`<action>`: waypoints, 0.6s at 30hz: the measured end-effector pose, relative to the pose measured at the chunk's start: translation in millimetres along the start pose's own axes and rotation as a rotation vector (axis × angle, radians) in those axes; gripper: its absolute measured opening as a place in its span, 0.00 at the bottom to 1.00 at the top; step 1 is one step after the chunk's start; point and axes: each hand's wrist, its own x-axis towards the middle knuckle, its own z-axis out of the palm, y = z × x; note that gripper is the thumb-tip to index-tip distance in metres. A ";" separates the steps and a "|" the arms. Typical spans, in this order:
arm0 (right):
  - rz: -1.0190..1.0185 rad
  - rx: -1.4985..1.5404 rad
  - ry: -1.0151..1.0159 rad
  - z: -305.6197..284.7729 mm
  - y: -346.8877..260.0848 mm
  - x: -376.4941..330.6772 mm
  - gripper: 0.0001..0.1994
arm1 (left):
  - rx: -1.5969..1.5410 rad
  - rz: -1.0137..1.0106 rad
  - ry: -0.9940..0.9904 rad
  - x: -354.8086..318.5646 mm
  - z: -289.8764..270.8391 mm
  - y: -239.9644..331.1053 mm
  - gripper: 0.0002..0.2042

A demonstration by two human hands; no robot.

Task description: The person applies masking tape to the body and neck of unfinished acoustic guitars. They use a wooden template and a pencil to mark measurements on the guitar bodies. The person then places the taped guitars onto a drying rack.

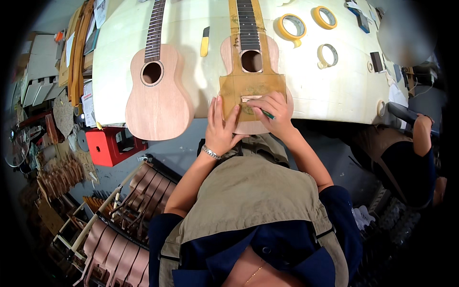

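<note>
2 unfinished wooden instruments lie face up, side by side and apart, on the pale worktable (112, 103). The right instrument (251, 128) carries an amber template (233, 86), which covers much of its lower body and extends in strips along the neck. The soundhole is exposed between the strips. The left instrument (158, 112) is uncovered.

Left hand (221, 125): fingers extended and spread, fingertips on the lower left part of the template, thumb near the lower end of the body. No object is seen in its grasp.

Right hand (276, 110): fingers closed around a slim green pen-like tool (267, 115). The working end is beside the template's narrow slot (247, 98); contact cannot be confirmed, as the fingers partly cover this area.

Tabletop items: 2 yellow tape rolls (282, 31) and 1 paler roll (322, 62) to the right of the instrument; 1 yellow-handled blade (204, 49) between the instruments. 1 red stool (101, 147) stands at lower left of the table.
</note>
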 end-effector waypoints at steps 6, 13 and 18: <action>0.132 -0.314 -0.042 -27.5 9.2 0.4 0.06 | 0.020 0.000 0.011 0.5 -0.4 2.9 0.43; 0.270 0.077 -0.136 -7.7 5.4 12.0 0.04 | 0.027 -0.009 0.004 1.5 -1.0 3.0 0.45; 0.442 -0.202 0.353 -21.3 41.1 -1.9 0.04 | 0.017 -0.021 -0.012 -0.1 -5.2 0.4 0.44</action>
